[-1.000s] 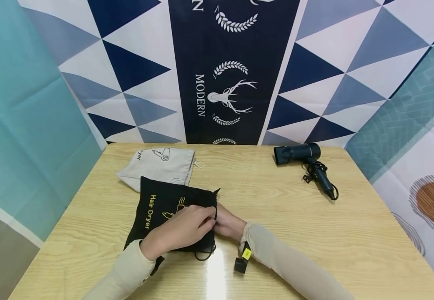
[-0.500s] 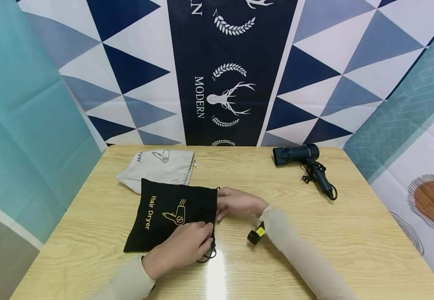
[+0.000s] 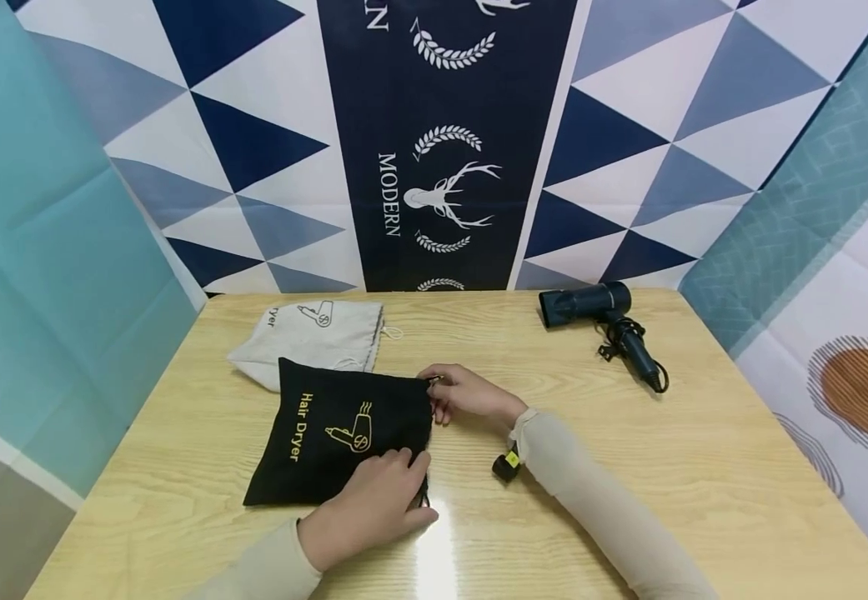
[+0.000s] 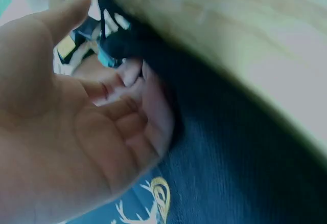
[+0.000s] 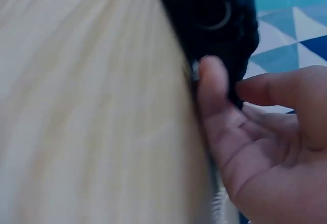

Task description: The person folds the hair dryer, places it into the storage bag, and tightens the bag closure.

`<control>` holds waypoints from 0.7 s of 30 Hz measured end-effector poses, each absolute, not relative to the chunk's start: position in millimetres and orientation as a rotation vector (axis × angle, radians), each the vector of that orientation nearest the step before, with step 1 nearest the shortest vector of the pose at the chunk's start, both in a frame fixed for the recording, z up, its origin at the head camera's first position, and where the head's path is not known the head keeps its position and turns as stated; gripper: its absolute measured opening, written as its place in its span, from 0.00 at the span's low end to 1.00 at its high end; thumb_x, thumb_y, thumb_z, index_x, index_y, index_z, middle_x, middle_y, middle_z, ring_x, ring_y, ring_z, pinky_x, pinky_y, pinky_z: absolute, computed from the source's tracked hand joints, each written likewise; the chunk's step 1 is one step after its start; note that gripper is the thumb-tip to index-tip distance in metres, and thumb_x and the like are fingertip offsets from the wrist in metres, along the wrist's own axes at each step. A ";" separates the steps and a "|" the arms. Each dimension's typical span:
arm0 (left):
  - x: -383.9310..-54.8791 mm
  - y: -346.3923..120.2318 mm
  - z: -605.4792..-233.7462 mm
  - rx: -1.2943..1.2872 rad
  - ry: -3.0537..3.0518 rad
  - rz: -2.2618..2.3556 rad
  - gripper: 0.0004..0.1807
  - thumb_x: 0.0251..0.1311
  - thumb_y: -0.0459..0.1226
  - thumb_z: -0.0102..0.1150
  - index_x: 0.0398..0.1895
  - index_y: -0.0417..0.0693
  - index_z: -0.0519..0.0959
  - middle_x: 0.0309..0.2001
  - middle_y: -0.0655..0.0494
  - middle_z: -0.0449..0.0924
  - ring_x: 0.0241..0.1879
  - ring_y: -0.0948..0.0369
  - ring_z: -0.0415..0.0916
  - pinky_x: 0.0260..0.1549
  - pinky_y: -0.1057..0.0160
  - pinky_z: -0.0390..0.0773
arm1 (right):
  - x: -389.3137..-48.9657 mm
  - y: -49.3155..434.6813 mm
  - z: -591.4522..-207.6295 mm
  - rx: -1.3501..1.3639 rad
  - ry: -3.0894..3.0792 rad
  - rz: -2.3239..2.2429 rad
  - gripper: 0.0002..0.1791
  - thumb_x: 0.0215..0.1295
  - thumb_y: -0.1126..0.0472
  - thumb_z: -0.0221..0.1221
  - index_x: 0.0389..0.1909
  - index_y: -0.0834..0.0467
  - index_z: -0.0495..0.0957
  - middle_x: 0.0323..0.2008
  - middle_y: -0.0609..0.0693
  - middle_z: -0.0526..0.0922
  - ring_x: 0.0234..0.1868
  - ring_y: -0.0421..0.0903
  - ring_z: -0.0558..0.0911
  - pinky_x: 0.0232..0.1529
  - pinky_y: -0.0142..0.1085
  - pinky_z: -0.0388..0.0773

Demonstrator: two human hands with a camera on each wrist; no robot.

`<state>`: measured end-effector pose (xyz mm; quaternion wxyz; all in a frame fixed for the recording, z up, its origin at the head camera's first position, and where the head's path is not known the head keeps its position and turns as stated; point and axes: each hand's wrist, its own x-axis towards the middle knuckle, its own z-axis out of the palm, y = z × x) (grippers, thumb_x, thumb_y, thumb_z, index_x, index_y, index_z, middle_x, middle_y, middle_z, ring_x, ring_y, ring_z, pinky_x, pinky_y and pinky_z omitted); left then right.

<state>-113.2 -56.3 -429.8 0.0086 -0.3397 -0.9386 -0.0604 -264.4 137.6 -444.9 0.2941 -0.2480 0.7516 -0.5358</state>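
A black drawstring bag [image 3: 328, 429] lies flat on the table, with yellow "Hair Dryer" lettering and a dryer drawing. My left hand [image 3: 373, 504] rests with its fingers on the bag's near right corner, thumb held apart; in the left wrist view the left hand [image 4: 97, 132] shows its palm, fingers bent slightly at the cloth. At the far right corner of the bag, my right hand [image 3: 471, 393] takes the mouth edge between thumb and fingers. Dark cloth shows between the right hand's [image 5: 271, 147] thumb and finger in the blurred right wrist view.
Behind the black bag lies a light grey drawstring bag [image 3: 321, 333], partly covered by it. A dark hair dryer [image 3: 587, 304] with its cord wound round the handle lies at the far right of the wooden table [image 3: 554, 517]. A patterned curtain [image 3: 261, 150] stands behind.
My hands have parted: the right hand moved from the middle of the bag's mouth to its far corner, the left hand to the near corner. The left thumb has spread away.
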 end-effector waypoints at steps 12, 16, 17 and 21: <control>-109.2 -48.8 -434.6 -1.010 -3.002 -0.220 0.14 0.64 0.40 0.57 0.49 0.42 0.74 0.14 0.60 0.65 0.12 0.64 0.62 0.10 0.63 0.59 | -268.7 141.7 -461.2 -0.588 1.984 -1.527 0.14 0.76 0.60 0.52 0.51 0.68 0.75 0.28 0.58 0.83 0.20 0.46 0.82 0.24 0.39 0.81; -110.6 -50.2 -432.1 -1.016 -2.973 -0.161 0.13 0.64 0.39 0.58 0.47 0.41 0.76 0.16 0.59 0.69 0.14 0.64 0.67 0.10 0.64 0.61 | -267.7 139.9 -462.2 -0.599 1.977 -1.563 0.14 0.75 0.57 0.54 0.43 0.66 0.79 0.27 0.58 0.83 0.20 0.45 0.81 0.24 0.37 0.81; -110.9 -50.9 -430.2 -1.020 -2.970 -0.156 0.12 0.63 0.39 0.59 0.46 0.41 0.77 0.17 0.58 0.70 0.14 0.64 0.68 0.10 0.64 0.62 | -267.6 139.6 -462.0 -0.605 1.974 -1.567 0.15 0.76 0.57 0.54 0.42 0.66 0.79 0.26 0.58 0.83 0.20 0.45 0.81 0.24 0.36 0.80; -113.1 -54.1 -419.1 -1.036 -2.962 -0.203 0.03 0.58 0.35 0.63 0.32 0.47 0.79 0.17 0.58 0.72 0.16 0.64 0.70 0.11 0.64 0.65 | -268.6 139.7 -461.3 -0.620 1.966 -1.562 0.18 0.76 0.52 0.54 0.38 0.65 0.79 0.25 0.58 0.82 0.18 0.45 0.80 0.22 0.36 0.80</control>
